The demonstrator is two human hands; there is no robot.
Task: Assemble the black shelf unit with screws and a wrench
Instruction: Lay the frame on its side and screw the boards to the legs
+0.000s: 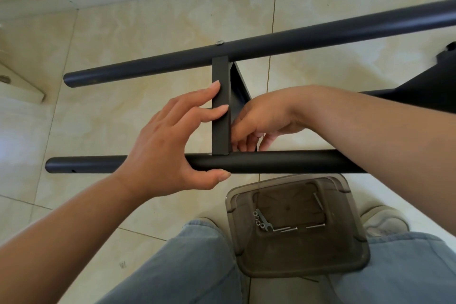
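Note:
The black shelf unit lies on its side on the tiled floor. Its far pole [283, 41] and near pole [283, 161] run left to right, joined by a flat black shelf edge [220, 131]. A screw head [219, 42] sits on the far pole above the shelf. My left hand [167, 145] clasps the near pole, thumb under it, fingertips pressing the shelf edge. My right hand [256, 123] reaches behind the shelf edge by the near pole, its curled fingertips hidden; what they hold is not visible. A flat silver wrench [262, 221] and several long screws [288, 229] lie in the tray.
A smoky transparent plastic tray [303, 265] sits on the floor between my knees in blue jeans. A wall skirting runs along the back, a pale cabinet corner [22, 86] stands at the left, and another black shelf part [429, 86] extends at the right.

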